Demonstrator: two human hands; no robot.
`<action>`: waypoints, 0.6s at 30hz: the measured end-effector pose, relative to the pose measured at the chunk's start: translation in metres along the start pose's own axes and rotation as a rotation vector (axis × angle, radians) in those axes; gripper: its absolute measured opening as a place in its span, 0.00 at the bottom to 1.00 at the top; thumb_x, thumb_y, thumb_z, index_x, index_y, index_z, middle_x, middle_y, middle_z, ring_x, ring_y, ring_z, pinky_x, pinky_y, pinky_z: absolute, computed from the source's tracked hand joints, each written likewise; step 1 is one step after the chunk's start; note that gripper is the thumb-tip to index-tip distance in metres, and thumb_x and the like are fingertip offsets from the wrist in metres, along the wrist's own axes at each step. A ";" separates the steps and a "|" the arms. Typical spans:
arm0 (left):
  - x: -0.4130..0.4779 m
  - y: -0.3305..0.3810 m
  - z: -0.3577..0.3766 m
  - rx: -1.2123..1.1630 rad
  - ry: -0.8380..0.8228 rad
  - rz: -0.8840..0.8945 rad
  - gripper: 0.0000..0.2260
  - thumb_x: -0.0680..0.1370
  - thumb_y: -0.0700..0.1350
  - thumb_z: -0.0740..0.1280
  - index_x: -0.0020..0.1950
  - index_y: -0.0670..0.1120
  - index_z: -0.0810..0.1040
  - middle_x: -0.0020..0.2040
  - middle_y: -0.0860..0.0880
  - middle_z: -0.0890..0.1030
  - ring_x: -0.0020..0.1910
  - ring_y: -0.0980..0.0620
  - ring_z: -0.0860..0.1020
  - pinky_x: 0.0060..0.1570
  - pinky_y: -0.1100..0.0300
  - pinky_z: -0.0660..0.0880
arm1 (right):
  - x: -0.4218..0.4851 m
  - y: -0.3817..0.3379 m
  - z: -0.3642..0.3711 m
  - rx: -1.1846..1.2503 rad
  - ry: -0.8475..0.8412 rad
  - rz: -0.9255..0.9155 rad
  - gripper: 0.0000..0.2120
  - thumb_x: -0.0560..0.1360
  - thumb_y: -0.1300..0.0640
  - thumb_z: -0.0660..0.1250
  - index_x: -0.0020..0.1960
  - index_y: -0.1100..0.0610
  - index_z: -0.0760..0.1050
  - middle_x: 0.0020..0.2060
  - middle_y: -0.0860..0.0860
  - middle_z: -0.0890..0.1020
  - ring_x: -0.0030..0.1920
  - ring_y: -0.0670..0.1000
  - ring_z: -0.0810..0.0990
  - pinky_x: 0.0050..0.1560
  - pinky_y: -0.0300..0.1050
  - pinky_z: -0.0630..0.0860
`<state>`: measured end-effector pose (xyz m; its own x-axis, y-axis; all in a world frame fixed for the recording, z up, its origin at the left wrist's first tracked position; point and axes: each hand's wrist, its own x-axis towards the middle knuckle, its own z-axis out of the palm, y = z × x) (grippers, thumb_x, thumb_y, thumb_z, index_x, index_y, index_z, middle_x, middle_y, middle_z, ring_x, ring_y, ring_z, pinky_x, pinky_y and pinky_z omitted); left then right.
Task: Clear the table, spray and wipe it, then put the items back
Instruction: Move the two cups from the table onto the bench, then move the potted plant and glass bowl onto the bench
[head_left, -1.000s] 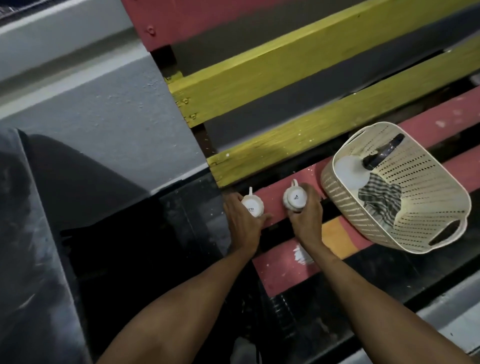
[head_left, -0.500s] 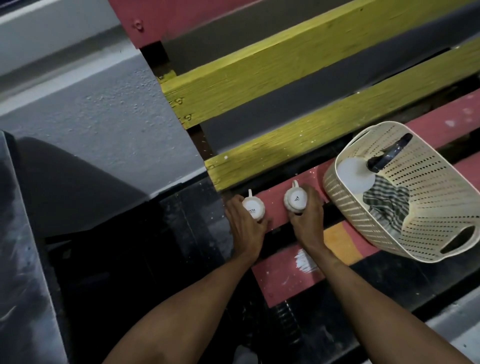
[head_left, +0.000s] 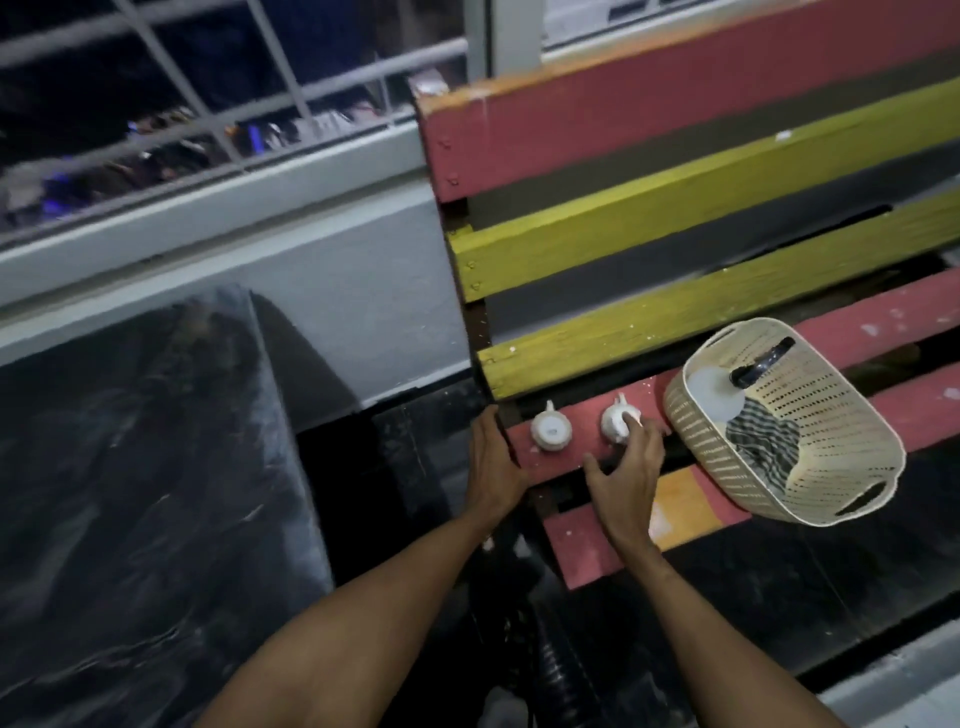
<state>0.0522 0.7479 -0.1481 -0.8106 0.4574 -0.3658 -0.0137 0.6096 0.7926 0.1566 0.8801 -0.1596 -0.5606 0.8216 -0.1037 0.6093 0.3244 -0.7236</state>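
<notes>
Two small white cups stand upside down on the rear red slat of a painted bench (head_left: 582, 540). The left cup (head_left: 550, 429) stands free. My left hand (head_left: 493, 460) rests against the end of that slat, just left of the cup, holding nothing. My right hand (head_left: 626, 467) is spread, its fingertips touching the right cup (head_left: 615, 422) and its thumb held apart. A cream perforated basket (head_left: 852, 467) sits tilted on the bench to the right. It holds a white spray bottle (head_left: 711, 392) with a black trigger and a checked cloth (head_left: 763, 441).
The bench back (head_left: 675, 234) has red and yellow slats. A dark glossy tabletop (head_left: 145, 493) fills the left. Behind it run a grey low wall (head_left: 337, 291) and a window grille (head_left: 208, 78). Dark floor lies below the bench.
Both hands had gripped the cups on the slat. My left hand has let go and slid to the slat's end; my right hand has opened, fingertips still on its cup. The view tilted upward.
</notes>
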 end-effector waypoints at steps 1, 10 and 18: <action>-0.012 0.006 -0.021 0.011 0.016 0.011 0.47 0.63 0.48 0.79 0.76 0.40 0.60 0.68 0.46 0.64 0.68 0.51 0.65 0.65 0.69 0.58 | -0.016 -0.020 -0.001 0.012 0.012 -0.014 0.32 0.71 0.60 0.74 0.72 0.60 0.66 0.74 0.58 0.64 0.75 0.60 0.62 0.73 0.60 0.65; -0.126 -0.021 -0.250 0.017 0.244 0.055 0.30 0.67 0.36 0.70 0.69 0.43 0.69 0.64 0.43 0.72 0.64 0.43 0.74 0.62 0.47 0.75 | -0.174 -0.224 0.038 0.149 0.005 -0.250 0.27 0.70 0.66 0.73 0.68 0.61 0.72 0.69 0.59 0.70 0.72 0.60 0.67 0.73 0.57 0.64; -0.230 -0.129 -0.469 -0.071 0.554 0.119 0.15 0.71 0.33 0.71 0.57 0.42 0.81 0.50 0.45 0.83 0.43 0.50 0.80 0.47 0.56 0.79 | -0.350 -0.341 0.127 0.208 -0.191 -0.363 0.15 0.72 0.61 0.70 0.58 0.60 0.77 0.59 0.56 0.77 0.62 0.57 0.75 0.67 0.47 0.68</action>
<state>-0.0346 0.2605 0.0624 -0.9946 0.1008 0.0234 0.0728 0.5210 0.8505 0.0735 0.4226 0.0363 -0.8220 0.5648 0.0723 0.2397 0.4584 -0.8558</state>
